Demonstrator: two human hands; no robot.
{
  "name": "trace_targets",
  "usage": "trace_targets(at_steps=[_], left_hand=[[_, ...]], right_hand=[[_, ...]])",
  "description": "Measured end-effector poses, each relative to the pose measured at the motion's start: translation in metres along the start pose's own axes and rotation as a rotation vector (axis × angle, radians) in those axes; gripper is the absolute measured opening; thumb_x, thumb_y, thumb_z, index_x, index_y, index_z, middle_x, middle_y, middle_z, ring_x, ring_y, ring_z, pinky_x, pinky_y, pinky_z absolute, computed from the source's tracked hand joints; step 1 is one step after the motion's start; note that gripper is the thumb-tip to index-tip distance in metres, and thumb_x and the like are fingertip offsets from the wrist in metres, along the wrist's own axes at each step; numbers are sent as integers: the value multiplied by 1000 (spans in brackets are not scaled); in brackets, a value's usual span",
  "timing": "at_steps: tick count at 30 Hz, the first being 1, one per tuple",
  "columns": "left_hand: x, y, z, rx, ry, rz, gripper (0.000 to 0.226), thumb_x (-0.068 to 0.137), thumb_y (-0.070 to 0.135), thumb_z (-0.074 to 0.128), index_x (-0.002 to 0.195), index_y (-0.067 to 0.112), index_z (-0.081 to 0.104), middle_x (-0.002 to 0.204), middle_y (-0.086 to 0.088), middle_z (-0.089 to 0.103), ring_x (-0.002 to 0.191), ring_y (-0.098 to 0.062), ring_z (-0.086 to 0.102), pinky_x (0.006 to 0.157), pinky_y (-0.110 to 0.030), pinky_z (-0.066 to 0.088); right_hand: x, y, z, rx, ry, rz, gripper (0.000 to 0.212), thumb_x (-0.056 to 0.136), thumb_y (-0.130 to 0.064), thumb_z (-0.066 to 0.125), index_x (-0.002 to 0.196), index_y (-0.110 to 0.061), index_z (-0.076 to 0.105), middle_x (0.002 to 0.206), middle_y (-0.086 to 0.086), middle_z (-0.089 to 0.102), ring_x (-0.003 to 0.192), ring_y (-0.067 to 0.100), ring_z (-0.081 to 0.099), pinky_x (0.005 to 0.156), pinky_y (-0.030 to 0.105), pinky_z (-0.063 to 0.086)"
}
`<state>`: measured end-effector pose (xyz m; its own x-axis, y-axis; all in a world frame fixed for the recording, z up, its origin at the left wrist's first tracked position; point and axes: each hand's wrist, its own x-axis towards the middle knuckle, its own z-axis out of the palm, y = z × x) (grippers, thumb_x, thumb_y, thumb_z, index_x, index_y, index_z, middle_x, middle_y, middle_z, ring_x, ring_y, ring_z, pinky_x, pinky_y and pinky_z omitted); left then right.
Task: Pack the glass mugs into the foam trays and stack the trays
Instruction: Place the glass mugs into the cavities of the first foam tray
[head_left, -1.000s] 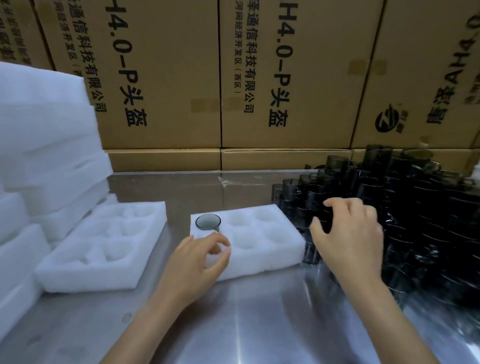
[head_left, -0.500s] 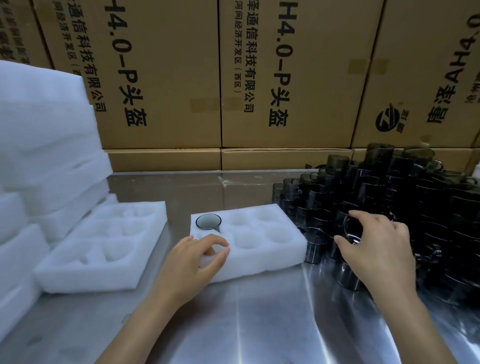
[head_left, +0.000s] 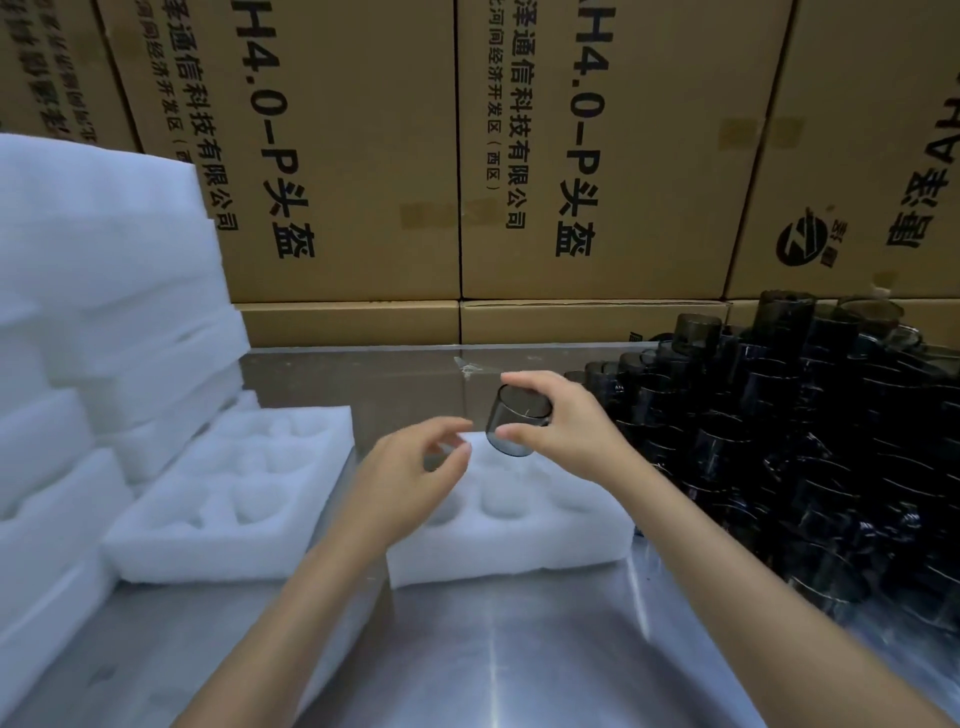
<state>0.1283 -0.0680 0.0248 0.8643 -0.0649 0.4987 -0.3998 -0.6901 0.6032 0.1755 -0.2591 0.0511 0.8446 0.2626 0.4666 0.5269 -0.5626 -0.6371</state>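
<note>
The right hand (head_left: 563, 434) has its fingers curled round a smoky glass mug (head_left: 514, 423), tilted in the air over the far edge of the foam tray (head_left: 519, 540) on the desk (head_left: 493, 654). The left hand (head_left: 410, 475) hovers just beside it above the tray, fingers loosely bent and holding nothing.

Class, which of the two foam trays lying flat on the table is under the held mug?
The right foam tray, beneath the mug in the right hand; the left tray lies apart.

Glossy smoked-glass mug (head_left: 517, 422), matt white foam tray (head_left: 524, 540), brushed reflective steel table (head_left: 519, 660)

Cardboard cartons (head_left: 587, 156) behind the table, sideways print "4.0-P头盔" and "科技有限公司(西区)"
</note>
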Motion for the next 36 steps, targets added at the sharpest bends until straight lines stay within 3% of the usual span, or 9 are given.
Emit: trace_targets(at_steps=[3, 7, 12, 15, 24, 28, 30, 33, 36], left_hand=[[10, -11, 10, 76, -108, -32, 33, 90, 29, 58, 123, 26, 62, 119, 15, 61, 116, -5, 52, 96, -24, 40], [6, -22, 20, 84, -119, -8, 29, 90, 25, 59, 117, 18, 67, 113, 16, 56, 111, -4, 53, 86, -11, 33], [5, -22, 22, 76, -72, -45, 28, 88, 25, 61, 114, 19, 67, 107, 18, 57, 104, -4, 55, 82, -12, 35], [6, -22, 24, 103, -63, -64, 29, 89, 27, 60, 115, 21, 68, 118, 15, 59, 111, -4, 53, 80, -11, 32], [5, -24, 25, 72, -49, -80, 25, 88, 27, 60, 111, 23, 70, 119, 14, 60, 113, -3, 52, 80, -9, 30], [4, -25, 22, 39, -96, -57, 26, 89, 27, 60, 113, 20, 69, 118, 12, 59, 115, -4, 52, 85, -12, 33], [3, -26, 17, -1, -92, -39, 27, 90, 23, 60, 116, 19, 66, 116, 12, 59, 115, -7, 54, 92, -18, 38], [5, -29, 4, -4, -100, 39, 42, 96, 24, 52, 138, 23, 47, 138, 16, 44, 131, -1, 36, 106, -16, 26], [10, -26, -4, 136, -286, 171, 55, 99, 33, 43, 149, 33, 19, 150, 28, 9, 138, 9, 2, 112, -16, 3]], right_hand=[[6, 7, 13, -22, -41, 30, 59, 78, -24, 76, 133, -20, 54, 136, -7, 51, 127, 9, 43, 96, 16, 31], [10, 7, 25, -44, -59, 37, 59, 80, -26, 75, 134, -20, 52, 139, -6, 47, 130, 10, 41, 95, 15, 28], [12, 6, 30, -118, -56, 40, 60, 80, -29, 74, 135, -19, 51, 140, -4, 48, 130, 14, 42, 99, 21, 31], [12, 7, 36, -162, -65, 57, 62, 80, -33, 74, 136, -18, 51, 139, -2, 48, 130, 15, 43, 102, 25, 34], [8, 13, 46, -199, -106, 79, 62, 80, -35, 74, 136, -19, 51, 140, -3, 48, 130, 14, 42, 103, 24, 33], [5, 11, 38, -71, -128, 96, 67, 80, -36, 74, 139, -21, 46, 145, -7, 43, 135, 9, 36, 104, 18, 29], [2, 12, 25, 46, -58, 85, 58, 88, -32, 66, 140, -22, 45, 145, -10, 41, 136, 4, 33, 101, 13, 25], [-12, 19, 4, 113, -46, 83, 46, 98, -16, 44, 143, -25, 41, 144, -21, 34, 138, -4, 25, 109, 16, 19], [-31, 24, -2, -118, -242, 28, 54, 94, -22, 31, 147, -34, 29, 147, -31, 17, 137, -14, 8, 117, 22, 9]])
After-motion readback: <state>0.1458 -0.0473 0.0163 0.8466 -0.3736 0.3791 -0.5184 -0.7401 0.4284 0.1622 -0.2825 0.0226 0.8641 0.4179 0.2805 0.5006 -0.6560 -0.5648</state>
